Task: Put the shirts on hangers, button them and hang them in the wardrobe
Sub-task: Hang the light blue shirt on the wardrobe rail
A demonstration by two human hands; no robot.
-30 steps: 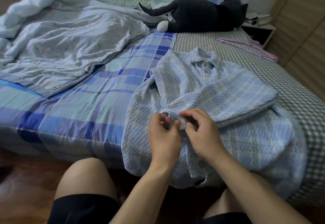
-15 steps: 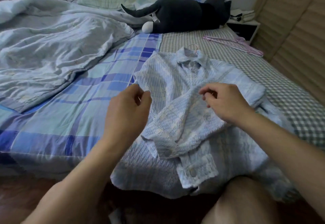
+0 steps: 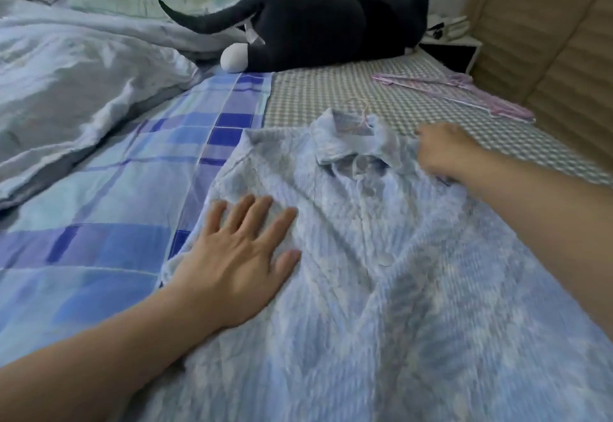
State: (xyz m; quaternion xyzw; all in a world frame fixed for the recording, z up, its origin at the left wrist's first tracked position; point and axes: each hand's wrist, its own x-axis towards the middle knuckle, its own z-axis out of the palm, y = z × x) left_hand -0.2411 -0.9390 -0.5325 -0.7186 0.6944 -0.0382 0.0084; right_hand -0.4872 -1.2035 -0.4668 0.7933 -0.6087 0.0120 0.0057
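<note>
Pale blue woven fabric lies under both hands. Left hand, lower centre-left of the frame: fingers straight and spread wide, palm down, pressing flat on the left side of the light blue checked button-up shirt. It holds nothing. Right hand, right of centre: fingers curled at the shirt's right shoulder next to the collar, gathering the cloth there; motion blur hides the exact finger placement.

Shirt: spread front-up across the lower centre and lower right of the frame on the bed, collar toward the top of the frame. At least one round button shows on the placket at centre. The thin pink wire hook of a hanger sticks out above the collar; the hanger's body is hidden inside the shirt.

Bed surface: blue and turquoise plaid sheet at left and centre-left, grey-and-white gingham sheet at upper centre and right. The shirt overlaps both.

Upper right of the frame: a bundle of spare pink wire hangers lies on the gingham sheet, well apart from the shirt. Upper centre: a large dark grey plush cat with a white paw lies on its side. Upper left: a crumpled pale grey-blue duvet. Right edge: beige slatted wardrobe doors.
</note>
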